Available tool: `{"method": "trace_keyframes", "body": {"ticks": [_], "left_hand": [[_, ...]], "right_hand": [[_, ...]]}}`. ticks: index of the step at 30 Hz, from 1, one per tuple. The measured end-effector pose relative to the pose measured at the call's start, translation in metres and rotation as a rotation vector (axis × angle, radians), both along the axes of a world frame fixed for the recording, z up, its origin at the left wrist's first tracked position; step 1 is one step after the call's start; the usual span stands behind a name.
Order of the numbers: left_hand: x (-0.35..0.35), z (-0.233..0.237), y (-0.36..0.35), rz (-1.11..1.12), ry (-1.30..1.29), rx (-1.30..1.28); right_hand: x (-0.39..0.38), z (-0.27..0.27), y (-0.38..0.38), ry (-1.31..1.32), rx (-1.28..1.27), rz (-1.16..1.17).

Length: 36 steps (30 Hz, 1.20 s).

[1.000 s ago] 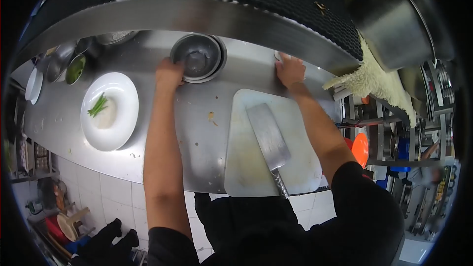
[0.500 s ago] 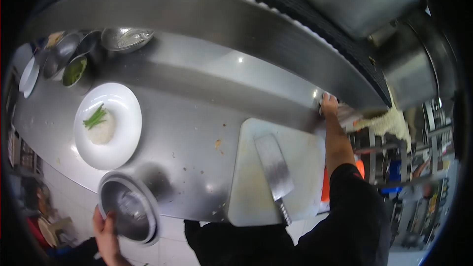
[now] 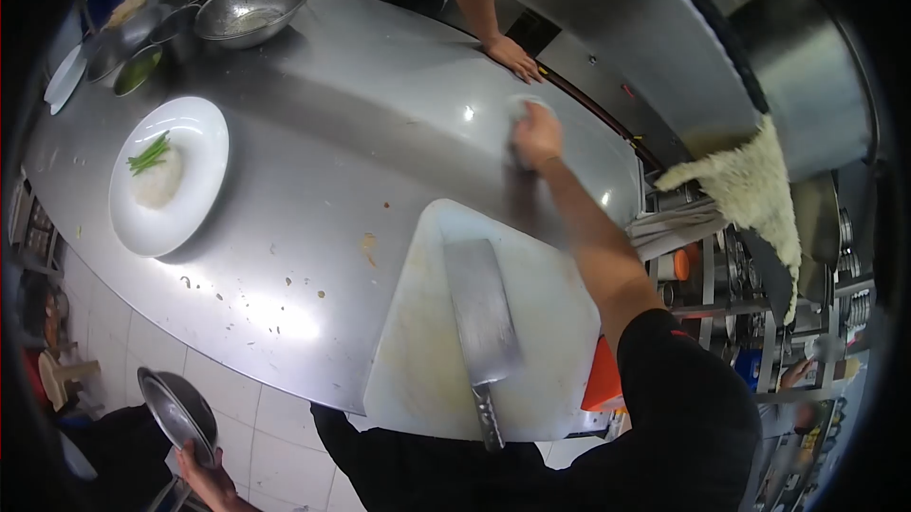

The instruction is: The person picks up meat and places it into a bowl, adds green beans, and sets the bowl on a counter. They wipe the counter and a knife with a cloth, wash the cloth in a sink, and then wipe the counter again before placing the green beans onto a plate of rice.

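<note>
My right hand (image 3: 537,137) is closed around a pale cloth (image 3: 521,102), partly blurred, on the steel counter (image 3: 323,161). At the lower left, beyond the counter's edge, my left hand (image 3: 201,472) grips a metal bowl (image 3: 173,409) by its rim; the bowl is tilted. A cleaver (image 3: 482,308) lies on the white cutting board (image 3: 408,360) near my body, its handle towards me. On the left of the counter, a white plate (image 3: 201,147) holds a pale mound (image 3: 158,184) topped with green strips (image 3: 149,153). Small food scraps are scattered between plate and board.
Another person's hand (image 3: 513,58) rests at the counter's far edge. Metal bowls, including a large one (image 3: 250,11), stand at the back left. An orange container (image 3: 604,377) is beside the board. A ragged pale cloth (image 3: 750,185) hangs below a large pot (image 3: 802,75).
The view has shifted. My right hand has moved inward from the counter's far right end with the cloth. The held bowl is farther from the counter. The other person's hand has come into view.
</note>
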State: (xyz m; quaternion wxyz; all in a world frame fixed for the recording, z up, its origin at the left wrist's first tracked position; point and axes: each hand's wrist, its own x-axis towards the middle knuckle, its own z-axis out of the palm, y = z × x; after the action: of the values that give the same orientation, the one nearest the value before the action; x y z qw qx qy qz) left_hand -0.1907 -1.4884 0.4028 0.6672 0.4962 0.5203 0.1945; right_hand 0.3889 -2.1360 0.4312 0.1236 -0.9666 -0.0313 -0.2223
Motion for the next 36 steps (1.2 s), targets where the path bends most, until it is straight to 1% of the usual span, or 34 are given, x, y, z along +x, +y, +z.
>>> {"method": "trace_keyframes", "body": {"ticks": [2, 3, 4, 5, 7, 8, 9, 10, 11, 12, 13, 14, 16, 17, 18, 19, 21, 22, 23, 24, 26, 27, 28, 31, 32, 33, 34, 35, 36], "left_hand": [[0.025, 0.006, -0.014, 0.031, 0.0, 0.014], [0.029, -0.001, -0.011, -0.039, -0.034, 0.01], [0.037, -0.001, -0.011, -0.039, -0.04, 0.0], [0.043, 0.0, -0.011, -0.037, -0.042, -0.006], [0.042, -0.002, 0.004, -0.055, -0.035, -0.002], [0.031, -0.006, 0.017, -0.07, -0.024, -0.001], [0.024, -0.006, 0.023, -0.085, -0.01, -0.002], [0.02, -0.003, 0.02, -0.014, -0.011, 0.013], [0.009, -0.005, 0.026, -0.026, -0.004, 0.015], [-0.006, -0.009, 0.032, -0.031, 0.004, 0.019], [-0.016, -0.01, 0.032, 0.022, 0.043, 0.029], [-0.024, -0.009, 0.032, 0.044, 0.073, 0.023], [-0.038, -0.014, 0.024, 0.097, 0.112, 0.012], [-0.046, -0.016, 0.024, 0.022, 0.104, -0.023], [-0.054, -0.023, 0.023, 0.064, 0.096, -0.023], [-0.056, -0.036, 0.02, 0.079, 0.092, -0.035], [-0.058, -0.054, 0.022, 0.091, 0.089, -0.064], [-0.061, -0.058, 0.025, 0.102, 0.088, -0.074], [-0.052, -0.052, 0.019, 0.062, 0.052, -0.079], [-0.042, -0.049, 0.02, 0.03, 0.092, -0.118], [-0.019, -0.036, 0.009, 0.071, 0.08, -0.124], [-0.014, -0.038, 0.011, 0.054, 0.049, -0.131], [-0.014, -0.042, 0.016, 0.058, 0.026, -0.134], [-0.004, -0.025, 0.019, 0.077, 0.006, -0.126], [-0.003, -0.017, 0.019, 0.103, -0.001, -0.111], [-0.011, -0.02, 0.031, 0.112, -0.002, -0.121], [-0.019, -0.025, 0.042, 0.115, -0.004, -0.135], [-0.022, -0.023, 0.047, 0.163, -0.002, -0.136], [-0.022, -0.016, 0.053, 0.151, 0.007, -0.131]], "right_hand": [[-0.036, 0.004, 0.059, -0.07, -0.037, 0.254], [-0.054, 0.011, 0.077, -0.03, -0.013, 0.386], [-0.067, 0.023, 0.087, 0.005, 0.009, 0.517], [-0.079, 0.036, 0.092, 0.089, 0.121, 0.484], [-0.081, 0.037, 0.056, -0.012, 0.452, 0.325], [-0.075, 0.041, 0.022, -0.091, 0.504, 0.259], [-0.062, 0.044, -0.034, -0.197, 0.396, 0.197], [-0.048, 0.043, -0.095, -0.284, 0.266, 0.125], [-0.037, 0.039, -0.154, -0.343, 0.179, 0.055], [-0.041, 0.056, -0.172, -0.111, 0.163, -0.429], [-0.022, 0.03, -0.25, -0.023, 0.414, -0.498], [-0.028, 0.017, -0.268, 0.045, 0.483, -0.482], [-0.007, -0.002, -0.295, 0.196, 0.227, -0.624], [0.003, -0.011, -0.307, 0.274, 0.097, -0.684], [0.013, -0.014, -0.305, 0.244, 0.391, -0.611], [0.021, -0.008, -0.28, 0.249, 0.552, -0.334], [0.067, -0.017, -0.241, 0.156, 0.084, -0.349], [0.073, -0.012, -0.21, 0.18, 0.098, -0.309], [0.071, -0.006, -0.182, 0.208, 0.113, -0.276], [0.076, -0.006, -0.163, 0.294, 0.036, -0.297], [0.062, -0.003, -0.117, 0.305, 0.018, -0.2], [0.055, -0.001, -0.093, 0.31, 0.01, -0.151], [0.024, 0.02, -0.046, 0.31, 0.054, -0.063], [-0.007, 0.012, 0.024, 0.201, 0.106, 0.16], [-0.01, 0.002, 0.051, 0.149, 0.071, 0.205], [-0.01, -0.009, 0.079, 0.092, 0.034, 0.249], [-0.016, -0.007, 0.115, 0.057, 0.045, 0.343], [-0.024, -0.002, 0.161, 0.039, 0.019, 0.372], [-0.033, -0.001, 0.207, 0.068, 0.022, 0.399]]}}
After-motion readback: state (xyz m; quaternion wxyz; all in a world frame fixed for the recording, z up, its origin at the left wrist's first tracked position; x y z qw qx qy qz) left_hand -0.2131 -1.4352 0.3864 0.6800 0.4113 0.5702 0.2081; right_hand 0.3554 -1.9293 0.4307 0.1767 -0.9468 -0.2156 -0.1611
